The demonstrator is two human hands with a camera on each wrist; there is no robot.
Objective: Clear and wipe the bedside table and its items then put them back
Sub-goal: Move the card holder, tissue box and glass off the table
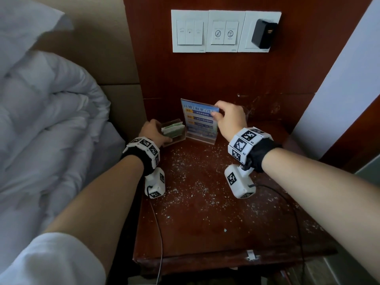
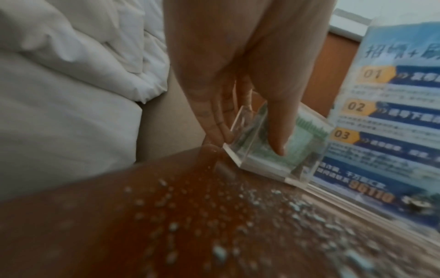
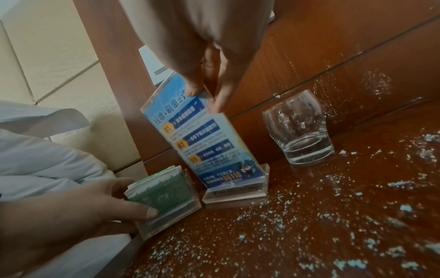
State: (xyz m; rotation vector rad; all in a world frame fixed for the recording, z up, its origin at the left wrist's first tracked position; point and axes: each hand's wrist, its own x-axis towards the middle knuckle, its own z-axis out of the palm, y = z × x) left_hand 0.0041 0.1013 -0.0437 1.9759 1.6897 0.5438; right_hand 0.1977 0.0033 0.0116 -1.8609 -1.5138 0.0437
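Note:
A dark wooden bedside table (image 1: 205, 223) is strewn with white crumbs. At its back left stands a clear acrylic box of green packets (image 1: 173, 131) (image 2: 273, 148) (image 3: 164, 199). My left hand (image 1: 153, 130) (image 2: 250, 135) (image 3: 95, 203) grips it, thumb on the front, fingers on the left side. Beside it stands a blue acrylic sign (image 1: 200, 122) (image 3: 207, 143) (image 2: 390, 112). My right hand (image 1: 224, 116) (image 3: 204, 94) pinches its top right corner between thumb and fingers. An empty drinking glass (image 3: 300, 129) stands right of the sign, hidden behind my right hand in the head view.
A white duvet (image 1: 45, 130) lies on the bed to the left, close to the table's edge. On the wood panel behind hang wall switches (image 1: 207, 31) and a black plug adapter (image 1: 264, 33). Thin cables (image 1: 158, 233) trail over the table's front.

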